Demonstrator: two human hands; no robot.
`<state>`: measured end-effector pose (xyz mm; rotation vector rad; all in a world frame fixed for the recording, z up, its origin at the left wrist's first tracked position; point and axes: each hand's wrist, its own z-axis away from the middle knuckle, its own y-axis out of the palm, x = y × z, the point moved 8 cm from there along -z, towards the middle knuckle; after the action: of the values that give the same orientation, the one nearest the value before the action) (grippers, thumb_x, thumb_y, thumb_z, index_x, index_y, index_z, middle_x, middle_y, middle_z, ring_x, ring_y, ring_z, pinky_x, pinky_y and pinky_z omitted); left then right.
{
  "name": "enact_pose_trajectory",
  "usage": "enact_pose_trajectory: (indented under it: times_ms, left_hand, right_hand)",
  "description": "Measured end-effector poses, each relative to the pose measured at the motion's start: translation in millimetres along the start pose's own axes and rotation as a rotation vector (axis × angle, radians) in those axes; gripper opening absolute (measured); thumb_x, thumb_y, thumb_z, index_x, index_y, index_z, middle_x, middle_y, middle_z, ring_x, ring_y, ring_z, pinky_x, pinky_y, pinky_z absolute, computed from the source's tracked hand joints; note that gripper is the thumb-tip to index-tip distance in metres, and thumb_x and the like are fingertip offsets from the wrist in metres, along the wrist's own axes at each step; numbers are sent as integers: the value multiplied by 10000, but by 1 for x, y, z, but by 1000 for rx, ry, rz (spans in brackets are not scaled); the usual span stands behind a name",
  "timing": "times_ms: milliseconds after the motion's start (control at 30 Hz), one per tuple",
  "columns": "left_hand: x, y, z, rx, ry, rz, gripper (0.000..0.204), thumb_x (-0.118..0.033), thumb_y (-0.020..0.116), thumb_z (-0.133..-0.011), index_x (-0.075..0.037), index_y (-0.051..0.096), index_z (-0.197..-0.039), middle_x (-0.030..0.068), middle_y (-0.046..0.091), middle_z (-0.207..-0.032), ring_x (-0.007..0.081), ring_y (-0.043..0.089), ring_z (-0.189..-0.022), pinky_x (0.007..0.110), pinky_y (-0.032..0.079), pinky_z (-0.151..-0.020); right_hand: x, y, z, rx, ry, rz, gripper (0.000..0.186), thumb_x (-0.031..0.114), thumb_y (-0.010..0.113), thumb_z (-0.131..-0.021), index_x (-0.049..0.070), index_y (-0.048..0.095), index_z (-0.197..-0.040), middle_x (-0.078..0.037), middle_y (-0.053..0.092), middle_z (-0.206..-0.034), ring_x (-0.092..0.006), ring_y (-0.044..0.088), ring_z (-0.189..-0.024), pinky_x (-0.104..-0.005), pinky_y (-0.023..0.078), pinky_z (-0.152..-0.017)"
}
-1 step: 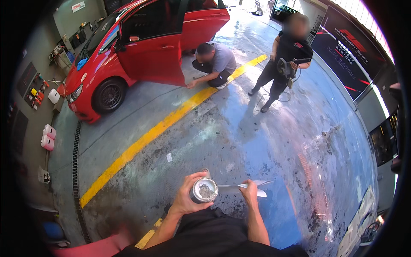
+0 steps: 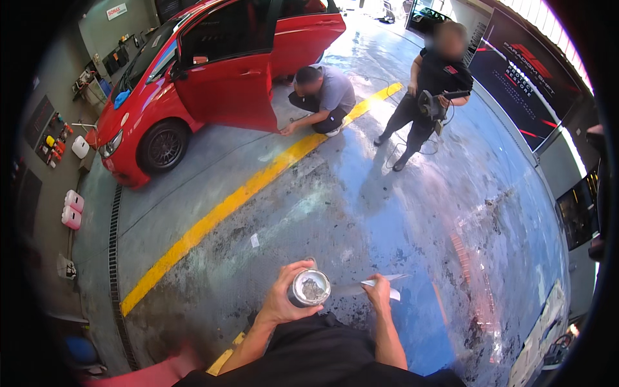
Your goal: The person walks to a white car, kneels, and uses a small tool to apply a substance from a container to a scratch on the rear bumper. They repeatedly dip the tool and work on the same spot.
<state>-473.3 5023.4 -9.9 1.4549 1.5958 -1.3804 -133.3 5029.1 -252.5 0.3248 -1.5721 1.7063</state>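
Note:
My left hand (image 2: 282, 298) is wrapped round a short round can (image 2: 311, 287), held upright in front of my body. Its top is uncovered, and a pale grey-white crust or paste shows inside the whitish rim. To the right of the can, my right hand (image 2: 378, 291) pinches some thin white sheets or flat strips (image 2: 394, 295). A pale, flat, blade-like piece (image 2: 348, 289) reaches from these fingers toward the can; blur hides its exact kind. A small gap appears between its tip and the can.
Ahead on the left stands a red car (image 2: 225, 90) with doors open. A person (image 2: 325, 97) crouches at the front door. Another (image 2: 429, 97) stands further right, holding a corded power tool (image 2: 431, 103). A floor drain (image 2: 115, 258) runs along the left; a white scrap (image 2: 255, 240) lies on the floor.
The pale flat piece by my right hand has tilted and lowered slightly, its tip a little apart from the can. The can and both hands have barely shifted.

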Motion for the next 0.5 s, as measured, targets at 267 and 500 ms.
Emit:
enact_pose_trajectory:
  times_ms: [267, 500]
  left_hand:
    - [36, -7, -234, 95, 233, 49, 839, -205, 1001, -572, -10, 622, -1294, 155, 624, -1387, 326, 582, -1298, 441, 458, -1111]
    - [76, -12, -371, 84, 249, 23, 855, -202, 1005, -563, -18, 617, -1302, 154, 627, -1381, 335, 574, -1299, 449, 454, -1112]
  right_hand:
    - [-11, -80, -140, -356, 320, 263, 181, 205, 885, -720, 99, 820, -852, -172, 479, -1538, -396, 439, -1382, -546, 431, -1064]
    - [-49, -32, -258, -198, 581, 254, 173, 161, 753, -849, 48, 776, -976, -274, 685, -1271, -495, 653, -1169, -582, 542, -957]
